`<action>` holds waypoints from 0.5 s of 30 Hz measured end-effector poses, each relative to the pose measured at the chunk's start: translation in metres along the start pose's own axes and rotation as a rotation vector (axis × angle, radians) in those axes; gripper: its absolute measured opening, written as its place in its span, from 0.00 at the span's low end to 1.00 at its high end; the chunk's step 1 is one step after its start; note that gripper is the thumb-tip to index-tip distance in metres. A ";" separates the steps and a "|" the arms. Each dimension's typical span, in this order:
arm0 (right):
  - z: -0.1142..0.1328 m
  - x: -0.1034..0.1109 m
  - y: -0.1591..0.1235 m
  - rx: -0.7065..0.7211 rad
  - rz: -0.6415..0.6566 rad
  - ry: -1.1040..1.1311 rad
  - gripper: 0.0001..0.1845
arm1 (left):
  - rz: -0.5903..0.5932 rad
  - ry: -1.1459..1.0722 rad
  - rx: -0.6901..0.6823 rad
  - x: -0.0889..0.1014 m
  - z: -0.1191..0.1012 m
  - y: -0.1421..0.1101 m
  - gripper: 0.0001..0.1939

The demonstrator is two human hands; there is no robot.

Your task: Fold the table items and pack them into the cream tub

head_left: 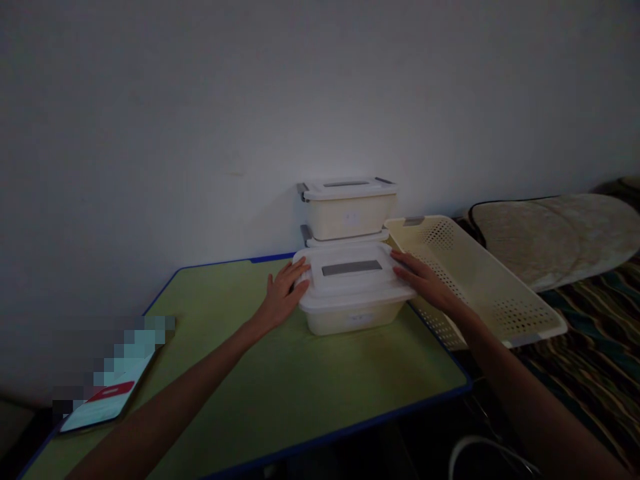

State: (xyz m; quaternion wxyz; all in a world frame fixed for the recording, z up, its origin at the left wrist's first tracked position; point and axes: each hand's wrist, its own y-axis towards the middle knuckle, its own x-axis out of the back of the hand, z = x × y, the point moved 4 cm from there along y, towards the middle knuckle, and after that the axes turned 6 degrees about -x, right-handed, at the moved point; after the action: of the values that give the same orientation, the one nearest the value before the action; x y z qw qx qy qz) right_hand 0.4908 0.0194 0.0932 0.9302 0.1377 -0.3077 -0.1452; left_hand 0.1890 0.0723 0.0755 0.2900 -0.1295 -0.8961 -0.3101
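Observation:
A cream plastic storage box (355, 320) with a white lid (350, 287) sits on the green table; the lid has a grey strip on top. My left hand (283, 293) touches the lid's left end, fingers stretched out and thumb apart along its front corner. At the opposite end, the fingers of my right hand (425, 280) lie extended over the lid's edge. Both hands look open, and neither is visibly wrapped round the box. Whether latches sit under my fingers is hidden.
Behind stands another lidded box (350, 213) with grey latches, stacked on a partly hidden one (345, 240). A perforated cream basket (480, 280) adjoins the table's right side. A lit tablet-like screen (107, 400) lies left on the blue-edged table (225, 307). Beyond are a cushion (555, 233) and striped cloth.

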 end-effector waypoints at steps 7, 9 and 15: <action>-0.005 -0.002 0.001 -0.031 -0.010 0.089 0.20 | -0.027 -0.042 0.025 -0.002 0.000 -0.003 0.18; -0.007 -0.002 0.002 -0.035 -0.009 0.100 0.20 | -0.033 -0.053 0.038 -0.002 -0.001 -0.003 0.19; -0.013 -0.002 0.002 -0.040 0.007 0.138 0.21 | -0.042 -0.070 0.057 0.002 -0.002 -0.003 0.20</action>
State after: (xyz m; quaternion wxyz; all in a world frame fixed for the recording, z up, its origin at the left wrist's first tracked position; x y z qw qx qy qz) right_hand 0.4978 0.0242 0.0834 0.9523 0.1276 -0.2403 -0.1381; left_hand 0.1871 0.0691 0.0764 0.2553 -0.1133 -0.9167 -0.2856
